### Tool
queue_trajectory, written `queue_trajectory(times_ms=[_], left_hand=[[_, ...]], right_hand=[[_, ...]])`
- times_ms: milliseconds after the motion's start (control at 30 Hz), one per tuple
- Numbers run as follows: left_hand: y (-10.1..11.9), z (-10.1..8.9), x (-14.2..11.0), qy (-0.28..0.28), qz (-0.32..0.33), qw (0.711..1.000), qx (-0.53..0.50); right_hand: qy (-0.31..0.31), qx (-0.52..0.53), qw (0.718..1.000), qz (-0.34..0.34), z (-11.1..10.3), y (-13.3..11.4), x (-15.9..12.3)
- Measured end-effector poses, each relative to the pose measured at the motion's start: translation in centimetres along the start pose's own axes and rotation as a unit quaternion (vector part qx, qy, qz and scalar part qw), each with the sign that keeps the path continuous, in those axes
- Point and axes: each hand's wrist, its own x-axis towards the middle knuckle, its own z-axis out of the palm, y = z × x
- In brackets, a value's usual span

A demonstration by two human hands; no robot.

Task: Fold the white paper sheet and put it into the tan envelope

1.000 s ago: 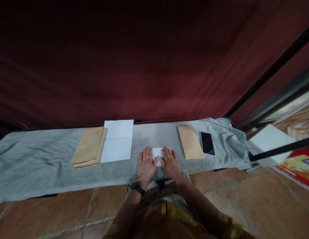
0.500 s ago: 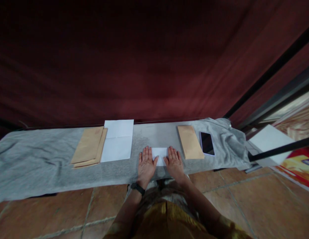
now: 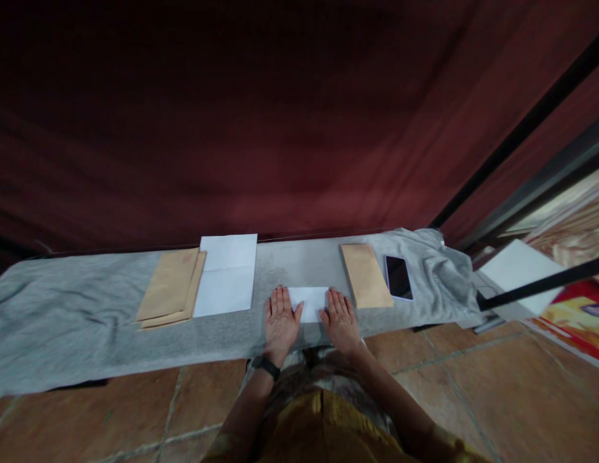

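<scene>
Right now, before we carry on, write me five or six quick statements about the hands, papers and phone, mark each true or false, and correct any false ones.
1. The left hand and right hand lie flat at opposite ends of the small white paper. True.
2. Both wrists are bare. False: a dark band circles the wrist behind the left hand.
3. The phone lies right of the single brown envelope. True.
4. The right hand touches the phone. False: they are apart.
5. The large white sheet lies right of the stacked brown envelopes. True.
6. The phone is brightly lit. False: it looks dark.
</scene>
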Motion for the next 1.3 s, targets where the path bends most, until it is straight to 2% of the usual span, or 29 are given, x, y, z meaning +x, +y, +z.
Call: queue_trajectory(times_ms=[267,500,767,1100,1300], left_hand=[[0.1,0.0,0.1,-0.006,-0.002,1.0,0.012],[0.0,-0.2,0.1,-0.001,0.001,1.0,0.011],[-0.1,-0.4,0.1,-0.003,-0.014,1.0,0.018],[-1.4,-0.8,0.9,-0.031,-0.055,0.996,-0.07],[-0.8,-2.1,2.5,-0.057,-0.134,0.977,-0.158]], right_hand=[[-0.005,0.006,1.0,-0.02,-0.1,0.6,-0.5],[-0.038,0.023,0.998,-0.052,-1.3,1.2,-1.4],[-0.046,0.033,0.995,-0.08,-2.1,2.0,-2.6],[-0.067,0.051,0.993,-0.086,-2.5,2.3,-3.3],[-0.063,0.059,0.993,-0.078,-2.2,2.3,-3.3]])
